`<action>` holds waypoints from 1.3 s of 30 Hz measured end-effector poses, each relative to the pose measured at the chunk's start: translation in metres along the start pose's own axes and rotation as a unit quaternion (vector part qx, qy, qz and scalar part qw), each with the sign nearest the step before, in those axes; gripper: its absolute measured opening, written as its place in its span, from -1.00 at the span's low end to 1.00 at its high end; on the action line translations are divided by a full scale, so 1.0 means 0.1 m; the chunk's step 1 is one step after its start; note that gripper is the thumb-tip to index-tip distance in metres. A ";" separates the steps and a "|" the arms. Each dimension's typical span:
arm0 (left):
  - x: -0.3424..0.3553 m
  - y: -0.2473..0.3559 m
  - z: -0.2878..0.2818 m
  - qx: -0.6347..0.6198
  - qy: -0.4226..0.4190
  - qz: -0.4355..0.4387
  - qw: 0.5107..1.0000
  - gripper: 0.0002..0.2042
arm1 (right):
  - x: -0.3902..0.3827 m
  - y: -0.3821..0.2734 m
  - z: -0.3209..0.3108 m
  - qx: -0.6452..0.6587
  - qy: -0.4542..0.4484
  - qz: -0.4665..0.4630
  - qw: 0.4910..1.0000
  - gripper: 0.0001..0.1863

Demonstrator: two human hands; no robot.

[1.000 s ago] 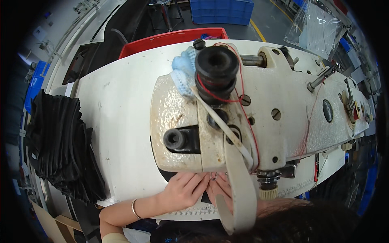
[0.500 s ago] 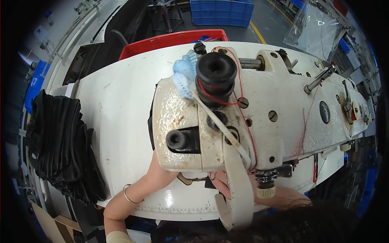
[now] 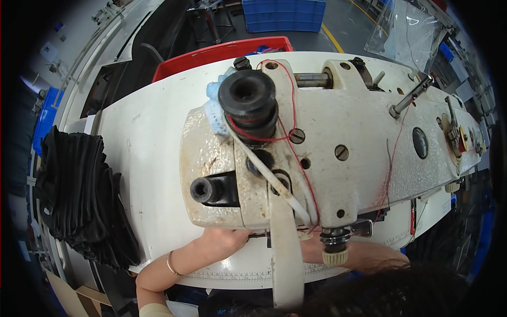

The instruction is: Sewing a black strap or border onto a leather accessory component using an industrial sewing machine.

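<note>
While the big white sewing machine fills the middle and reaches out to three o'clock, the left hand curls by its near edge, between six and seven o'clock (I cannot tell if it grips anything). At five o'clock, the right hand is mostly hidden, so I cannot tell if its fingers are apart or together. Black cloth is piled by the white counter at nine o'clock.
</note>
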State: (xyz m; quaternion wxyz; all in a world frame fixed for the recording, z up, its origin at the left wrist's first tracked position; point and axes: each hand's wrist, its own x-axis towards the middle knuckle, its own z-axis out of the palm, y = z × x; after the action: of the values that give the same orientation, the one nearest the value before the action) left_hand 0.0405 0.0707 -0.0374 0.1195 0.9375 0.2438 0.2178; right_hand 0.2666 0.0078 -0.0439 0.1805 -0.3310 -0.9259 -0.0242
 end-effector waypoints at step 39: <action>0.19 -0.22 -0.07 0.038 -0.032 -0.014 0.999 -0.73 | 0.15 0.14 0.16 0.479 0.058 0.296 0.824 -0.73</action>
State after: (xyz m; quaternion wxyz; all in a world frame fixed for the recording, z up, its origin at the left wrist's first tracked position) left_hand 0.0434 0.1002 -0.0321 0.0943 0.9444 0.2608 0.1766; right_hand 0.2599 0.0303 -0.0543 0.3686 -0.4590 -0.6661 0.4579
